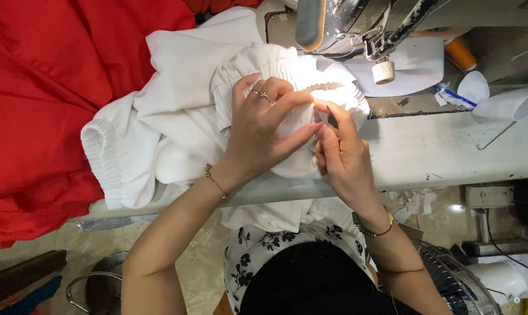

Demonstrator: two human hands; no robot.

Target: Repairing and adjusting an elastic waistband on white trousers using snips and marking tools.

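Observation:
A white garment (pixel 182 111) with gathered elastic hems lies bunched on the sewing table (pixel 450 151), under the lamp of a sewing machine (pixel 345 26). My left hand (pixel 264 131), with a ring and a gold bracelet, pinches a fold of the white fabric at its gathered edge. My right hand (pixel 342 157) presses against the same fold from the right, with a small dark tool, partly hidden, between thumb and fingers. The two hands touch each other over the cloth.
A large heap of red fabric (pixel 36 105) fills the left side. An orange thread cone (pixel 461 53), white fabric pieces (pixel 509 102) and a blue pen lie at the back right. A fan (pixel 456 280) and a metal pot (pixel 95 286) stand on the floor below.

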